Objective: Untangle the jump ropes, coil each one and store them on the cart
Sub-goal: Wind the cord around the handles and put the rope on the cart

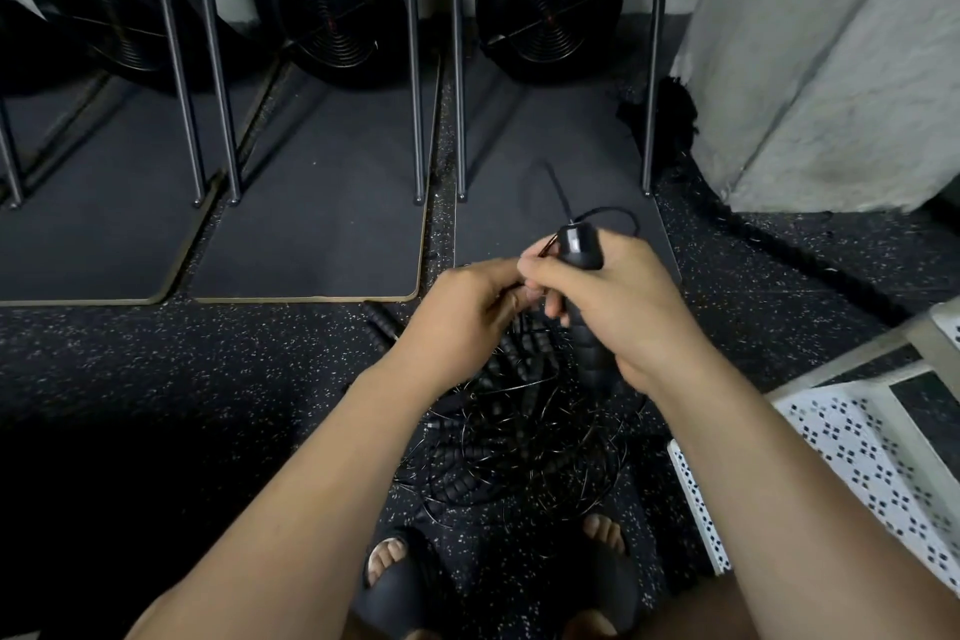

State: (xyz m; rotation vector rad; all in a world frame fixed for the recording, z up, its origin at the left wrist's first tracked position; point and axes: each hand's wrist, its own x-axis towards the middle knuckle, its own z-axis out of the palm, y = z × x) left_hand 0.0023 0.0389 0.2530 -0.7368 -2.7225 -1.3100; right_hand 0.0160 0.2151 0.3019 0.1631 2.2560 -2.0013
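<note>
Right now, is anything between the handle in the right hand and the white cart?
Nothing visible stands between the handle in the right hand and the cart. But its cable seems to run into the tangle on the floor, which may hold it back.
</note>
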